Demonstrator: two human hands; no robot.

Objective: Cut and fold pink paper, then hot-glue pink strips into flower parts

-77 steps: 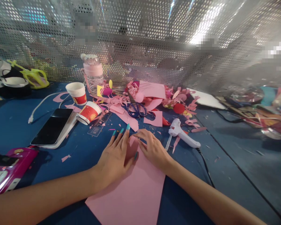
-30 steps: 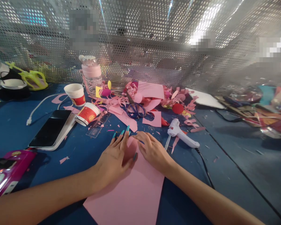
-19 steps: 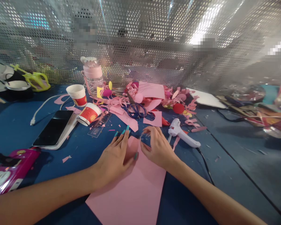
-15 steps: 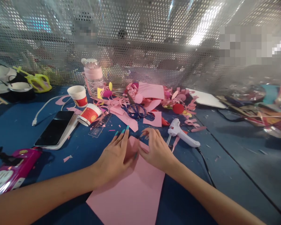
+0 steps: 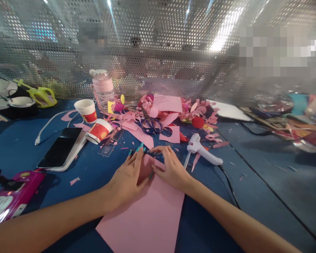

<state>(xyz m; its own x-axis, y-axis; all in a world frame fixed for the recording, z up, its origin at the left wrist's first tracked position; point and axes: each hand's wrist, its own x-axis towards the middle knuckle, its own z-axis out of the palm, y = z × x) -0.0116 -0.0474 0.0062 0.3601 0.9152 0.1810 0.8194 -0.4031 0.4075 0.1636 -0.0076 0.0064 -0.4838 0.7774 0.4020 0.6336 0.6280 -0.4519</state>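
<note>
A pink paper sheet [image 5: 144, 225] lies at a slant on the blue table, its far end bent up between my hands. My left hand [image 5: 127, 179] is along its left side, fingers stretched forward and thumb on the paper, keeping the bent part between them. My right hand [image 5: 172, 168] pinches the far right edge with thumb and curved fingers; the fingertips are partly hidden. Both thumbs are close together at the fold. A white glue gun [image 5: 204, 151] lies just right of my right hand. Blue-handled scissors [image 5: 151, 125] rest beyond the sheet among paper scraps.
Beyond my hands spreads a heap of pink paper scraps [image 5: 171, 105]. To the left are a phone [image 5: 60, 147], an upright paper cup [image 5: 85, 109], a tipped paper cup [image 5: 98, 131], a clear ruler [image 5: 110, 144] and a magenta toy [image 5: 18, 189]. A bottle [image 5: 103, 88] stands by the perforated metal screen.
The view has shifted slightly. My hands stay at the sheet's far end, with my right fingers moved a little closer to the left hand's fingertips.
</note>
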